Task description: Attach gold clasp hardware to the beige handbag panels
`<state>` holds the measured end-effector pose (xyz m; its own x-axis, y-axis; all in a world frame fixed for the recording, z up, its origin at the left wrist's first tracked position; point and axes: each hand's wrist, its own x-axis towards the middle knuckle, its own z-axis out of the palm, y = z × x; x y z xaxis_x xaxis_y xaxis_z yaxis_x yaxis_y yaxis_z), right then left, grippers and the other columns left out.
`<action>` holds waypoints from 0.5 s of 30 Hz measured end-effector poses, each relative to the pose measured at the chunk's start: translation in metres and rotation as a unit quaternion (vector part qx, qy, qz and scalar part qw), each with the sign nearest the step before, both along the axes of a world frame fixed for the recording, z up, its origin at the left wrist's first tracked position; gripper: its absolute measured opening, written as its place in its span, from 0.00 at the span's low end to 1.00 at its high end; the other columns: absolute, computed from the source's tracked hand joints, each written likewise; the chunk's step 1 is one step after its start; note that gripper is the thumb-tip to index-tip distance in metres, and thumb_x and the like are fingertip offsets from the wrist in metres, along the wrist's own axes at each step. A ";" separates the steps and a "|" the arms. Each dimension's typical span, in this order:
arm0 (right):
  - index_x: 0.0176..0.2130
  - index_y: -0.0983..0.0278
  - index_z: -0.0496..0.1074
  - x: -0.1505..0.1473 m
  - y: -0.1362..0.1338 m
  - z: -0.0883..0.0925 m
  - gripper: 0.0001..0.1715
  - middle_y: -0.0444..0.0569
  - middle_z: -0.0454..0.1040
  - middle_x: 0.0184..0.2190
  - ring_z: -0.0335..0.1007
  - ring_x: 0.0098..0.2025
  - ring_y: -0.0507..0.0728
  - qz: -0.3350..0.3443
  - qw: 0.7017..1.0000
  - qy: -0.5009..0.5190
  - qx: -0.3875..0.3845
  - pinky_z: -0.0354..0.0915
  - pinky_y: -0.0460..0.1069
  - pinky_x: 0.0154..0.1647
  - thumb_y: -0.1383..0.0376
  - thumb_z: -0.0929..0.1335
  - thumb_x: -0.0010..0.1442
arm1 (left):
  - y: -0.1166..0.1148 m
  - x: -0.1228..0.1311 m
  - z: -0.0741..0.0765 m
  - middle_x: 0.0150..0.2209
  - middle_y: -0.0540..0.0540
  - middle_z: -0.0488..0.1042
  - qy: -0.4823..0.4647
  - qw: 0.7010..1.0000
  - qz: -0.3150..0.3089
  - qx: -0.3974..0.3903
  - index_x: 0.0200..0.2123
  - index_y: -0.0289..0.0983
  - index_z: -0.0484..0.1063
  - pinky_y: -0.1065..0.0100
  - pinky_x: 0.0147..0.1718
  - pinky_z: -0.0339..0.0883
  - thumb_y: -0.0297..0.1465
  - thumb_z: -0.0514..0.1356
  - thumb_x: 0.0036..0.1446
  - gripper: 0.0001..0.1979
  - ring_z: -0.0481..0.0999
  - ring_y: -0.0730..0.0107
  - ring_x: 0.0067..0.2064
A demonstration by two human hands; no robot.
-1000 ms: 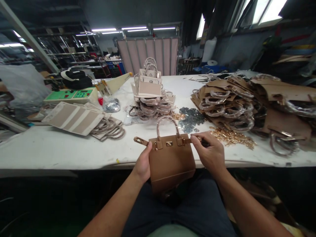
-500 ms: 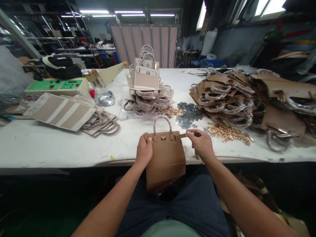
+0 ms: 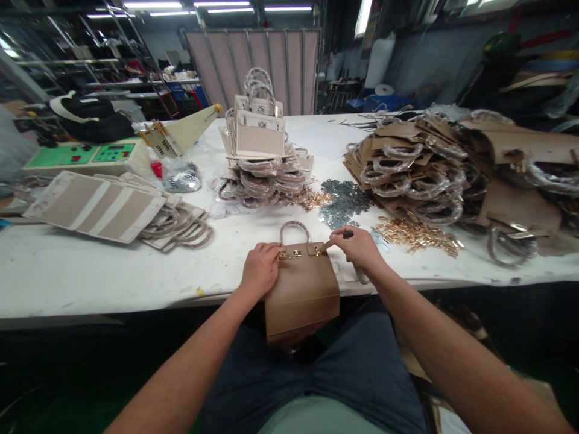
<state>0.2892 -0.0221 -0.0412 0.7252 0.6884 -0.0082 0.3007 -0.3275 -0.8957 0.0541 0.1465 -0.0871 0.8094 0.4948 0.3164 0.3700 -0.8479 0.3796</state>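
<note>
A brown handbag panel (image 3: 302, 286) with a wrapped loop handle (image 3: 294, 225) hangs over the table's front edge toward my lap. Gold hardware and a small turn lock (image 3: 297, 254) sit along its top. My left hand (image 3: 261, 268) is closed at the panel's upper left corner, its fingers over the strap and fitting there. Between thumb and finger, my right hand (image 3: 357, 248) pinches a short brown strap (image 3: 326, 246) at the right-hand gold fitting. The same hand also holds a dark-ended tool (image 3: 348, 234), whose other end pokes out below the palm; its kind is unclear.
Gold metal pieces (image 3: 418, 236) and grey metal plates (image 3: 344, 204) lie in heaps beyond my right hand. Brown bag panels (image 3: 402, 160) are piled at right, beige bags (image 3: 260, 135) at centre back. Beige panels (image 3: 97, 206) and a green-topped machine (image 3: 85, 154) occupy the left.
My left hand's fingers have moved over the top left corner, across the strap there. My right hand has come closer to the panel, with the strap now against the right fitting.
</note>
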 end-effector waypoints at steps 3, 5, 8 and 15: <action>0.36 0.64 0.82 -0.003 0.000 0.006 0.18 0.44 0.74 0.23 0.64 0.21 0.52 0.001 1.000 0.009 0.005 0.62 0.47 0.22 0.53 0.74 0.54 | 0.002 -0.001 0.006 0.55 0.45 0.81 0.019 1.000 -0.011 -0.005 0.50 0.41 0.81 0.53 0.56 0.68 0.24 0.58 0.61 0.17 0.75 0.55 0.55; 0.36 0.64 0.82 -0.007 0.000 0.017 0.18 0.44 0.74 0.23 0.64 0.21 0.52 -0.006 0.999 0.020 0.029 0.60 0.47 0.20 0.52 0.75 0.54 | 0.000 -0.001 0.009 0.55 0.44 0.81 0.028 1.000 -0.004 -0.011 0.49 0.40 0.81 0.52 0.56 0.68 0.30 0.64 0.60 0.14 0.74 0.52 0.56; 0.35 0.62 0.79 -0.014 0.006 0.040 0.18 0.41 0.69 0.21 0.62 0.20 0.52 -0.005 0.986 0.083 0.145 0.59 0.47 0.17 0.50 0.77 0.55 | -0.005 -0.001 0.008 0.57 0.43 0.80 0.032 0.999 0.017 -0.015 0.50 0.42 0.81 0.48 0.56 0.67 0.41 0.71 0.57 0.19 0.73 0.47 0.58; 0.35 0.60 0.72 -0.014 0.087 0.066 0.23 0.37 0.62 0.25 0.55 0.21 0.48 0.069 0.904 0.286 0.310 0.60 0.44 0.17 0.46 0.78 0.57 | -0.007 -0.004 -0.004 0.57 0.45 0.78 -0.012 0.999 0.022 -0.031 0.50 0.45 0.81 0.48 0.57 0.63 0.40 0.75 0.55 0.20 0.72 0.50 0.59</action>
<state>0.2754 0.0654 0.0245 0.6319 0.7724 0.0633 -0.2700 0.2960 -0.9162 0.0497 0.1393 -0.0914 0.7787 0.5494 0.3031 0.3975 -0.8057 0.4391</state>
